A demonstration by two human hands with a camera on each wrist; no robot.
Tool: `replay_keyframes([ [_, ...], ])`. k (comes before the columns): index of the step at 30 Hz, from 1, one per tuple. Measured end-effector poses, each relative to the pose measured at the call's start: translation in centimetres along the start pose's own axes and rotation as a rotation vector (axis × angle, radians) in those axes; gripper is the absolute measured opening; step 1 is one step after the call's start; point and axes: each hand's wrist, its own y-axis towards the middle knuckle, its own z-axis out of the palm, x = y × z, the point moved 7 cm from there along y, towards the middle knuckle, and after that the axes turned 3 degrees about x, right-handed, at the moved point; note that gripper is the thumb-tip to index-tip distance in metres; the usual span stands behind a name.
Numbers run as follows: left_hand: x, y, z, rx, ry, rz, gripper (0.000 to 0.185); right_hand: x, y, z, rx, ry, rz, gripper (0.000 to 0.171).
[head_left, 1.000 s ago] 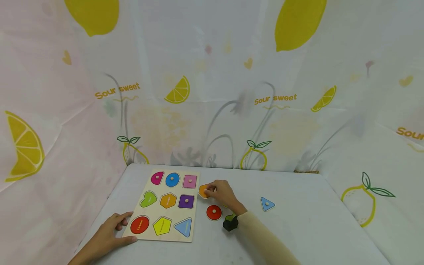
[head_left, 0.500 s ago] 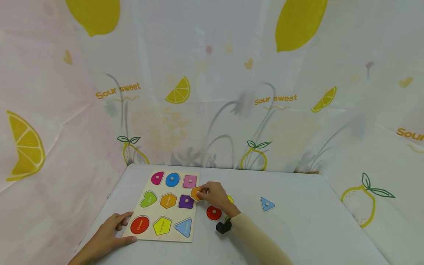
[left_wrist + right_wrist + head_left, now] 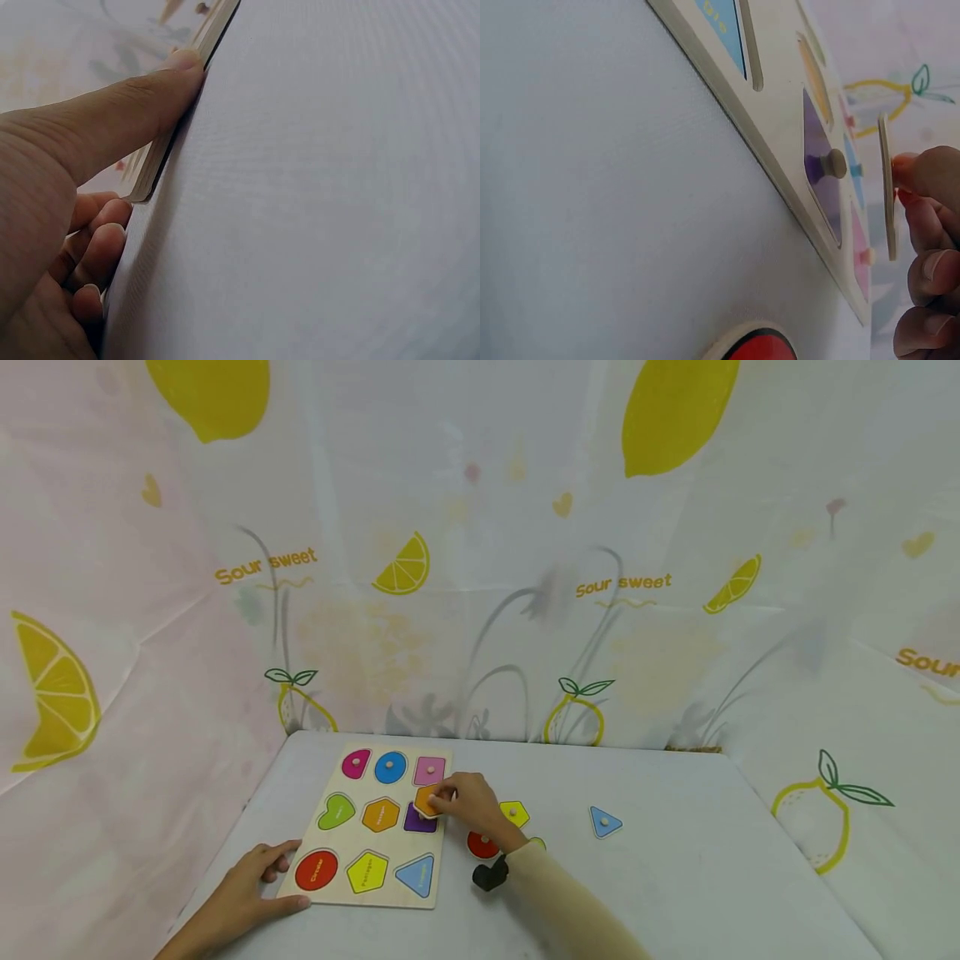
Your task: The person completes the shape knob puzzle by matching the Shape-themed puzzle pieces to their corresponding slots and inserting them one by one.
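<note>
Right hand carries orange piece over puzzle board, left hand steadies board.

Head: right hand (image 3: 471, 806) pinches orange piece (image 3: 426, 800) above the purple square (image 3: 417, 819); left hand (image 3: 251, 889) lies flat-fingered at the board (image 3: 450, 777) corner to stop sliding; red circle (image 3: 481, 845) partly hidden by wrist. Left wrist: straight thumb (image 3: 120, 112) presses board edge (image 3: 184, 101); other fingers curl loosely, bench (image 3: 337, 210) fills the rest. Right wrist: fingers (image 3: 930, 217) grip the piece (image 3: 887, 187) edge-on, clear of board, shape unreadable.
</note>
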Motion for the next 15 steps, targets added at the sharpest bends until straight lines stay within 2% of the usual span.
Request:
replay_keyframes([
  [9, 0.3, 0.1, 0.1, 0.006, -0.014, -0.037, 0.096, 0.7, 1.0, 1.9, 0.022, -0.001, 0.018, 0.018],
  [15, -0.1, 0.2, 0.0, 0.009, -0.006, -0.020, 0.093, 1.6, 1.6, 2.6, 0.024, -0.015, -0.004, 0.018],
])
